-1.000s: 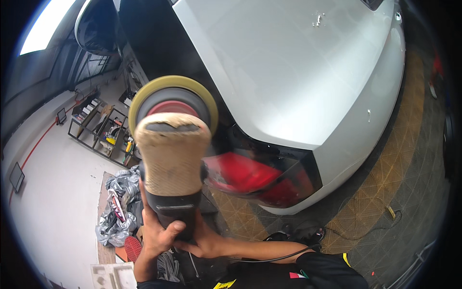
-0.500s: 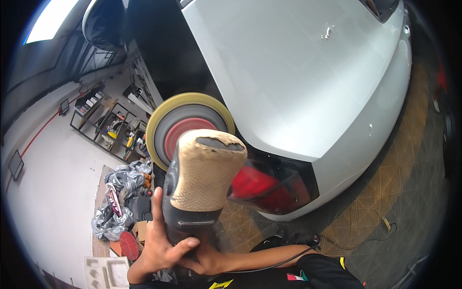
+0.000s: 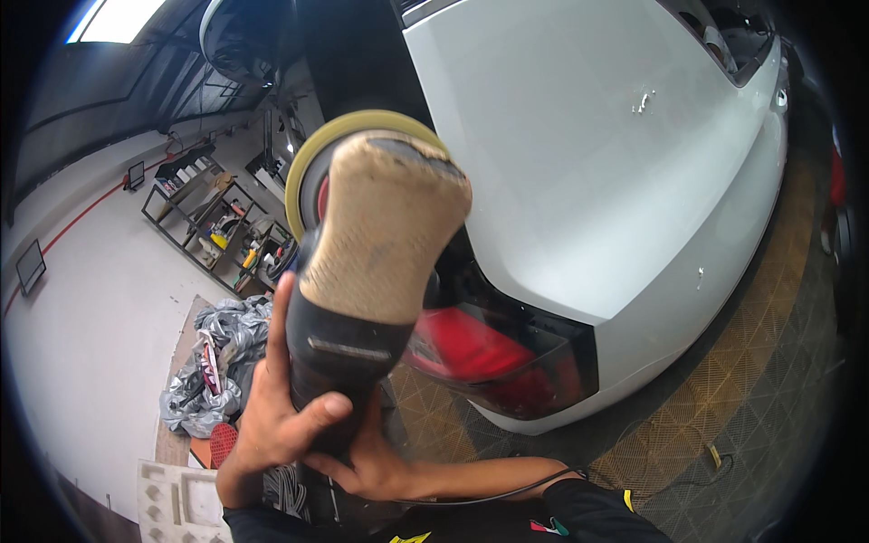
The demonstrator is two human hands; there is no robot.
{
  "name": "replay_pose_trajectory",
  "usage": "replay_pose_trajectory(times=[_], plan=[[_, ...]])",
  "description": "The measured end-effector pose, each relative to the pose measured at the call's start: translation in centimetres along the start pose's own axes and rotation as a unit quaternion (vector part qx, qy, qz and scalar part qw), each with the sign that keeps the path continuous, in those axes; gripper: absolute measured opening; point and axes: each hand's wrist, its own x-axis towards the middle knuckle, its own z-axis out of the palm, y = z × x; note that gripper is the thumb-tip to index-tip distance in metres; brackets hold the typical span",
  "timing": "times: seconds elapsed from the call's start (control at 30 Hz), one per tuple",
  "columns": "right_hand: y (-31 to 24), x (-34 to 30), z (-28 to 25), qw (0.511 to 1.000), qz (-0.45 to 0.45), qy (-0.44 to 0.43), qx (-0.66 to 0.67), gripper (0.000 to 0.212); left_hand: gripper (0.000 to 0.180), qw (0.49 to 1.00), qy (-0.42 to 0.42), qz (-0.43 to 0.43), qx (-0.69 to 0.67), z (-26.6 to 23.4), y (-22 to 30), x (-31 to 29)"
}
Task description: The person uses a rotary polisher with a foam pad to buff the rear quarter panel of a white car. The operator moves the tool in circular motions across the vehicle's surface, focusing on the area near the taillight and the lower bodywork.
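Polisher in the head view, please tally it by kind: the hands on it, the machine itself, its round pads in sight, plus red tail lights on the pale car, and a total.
Left hand and right hand: 2
Polisher: 1
Round yellow-edged pad: 1
Red tail light on the pale car: 1
Total: 5

Crumpled silver sheeting (image 3: 235, 321) lies along the white wall's (image 3: 100, 362) lower edge, near a red oval piece (image 3: 223, 445) and an off-white moulded tray (image 3: 175, 498). A black-framed rack (image 3: 186, 249) carries assorted items (image 3: 219, 241); two dark square panels (image 3: 31, 268) sit near the wall's red stripe (image 3: 86, 214).
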Motion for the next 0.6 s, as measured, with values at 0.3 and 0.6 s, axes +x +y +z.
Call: replay_pose_trajectory(times=[0.3, 0.6], plan=[[-0.4, 8.5, -1.5, 0.994, -0.05, 0.02, 0.092, 0.115, 0.104, 0.991, 0.083, 0.104, -0.031, -2.5, 2.8, 7.2], [-0.8, 13.6, -3.4, 0.99, -0.125, 0.006, 0.067, 0.112, 0.081, 0.984, 0.077, 0.143, -0.078, -4.2, 4.3, 10.9]])
